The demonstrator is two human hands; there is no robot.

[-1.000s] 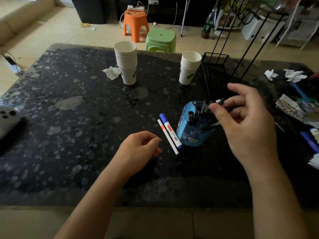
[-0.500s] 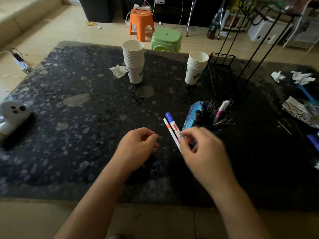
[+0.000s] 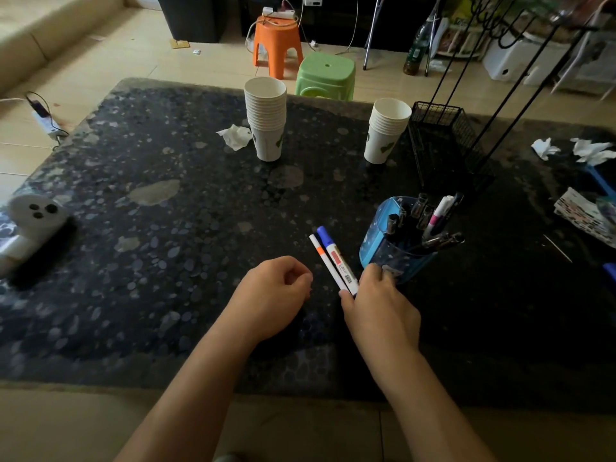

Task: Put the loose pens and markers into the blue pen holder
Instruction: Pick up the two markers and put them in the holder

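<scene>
The blue pen holder (image 3: 383,248) stands right of centre on the dark speckled table, with several pens and markers (image 3: 430,221) sticking out of it. Just left of it two loose ones lie side by side: a white marker with a blue cap (image 3: 333,253) and a thinner white pen with an orange band (image 3: 323,258). My right hand (image 3: 380,311) pinches their near ends, thumb on the left and fingers on the right, close to the holder's base. My left hand (image 3: 270,295) rests on the table to the left, fingers curled with nothing in them.
Two stacks of paper cups (image 3: 266,121) (image 3: 386,131) stand at the back, with a crumpled tissue (image 3: 235,136) beside the left one. A black wire basket (image 3: 443,141) sits behind the holder. A white device (image 3: 33,218) lies far left; papers (image 3: 583,215) and tissues (image 3: 590,150) lie far right.
My right hand came away from the holder's top, down and left to the near ends of the two loose markers, and closed on them. My left hand stayed put.
</scene>
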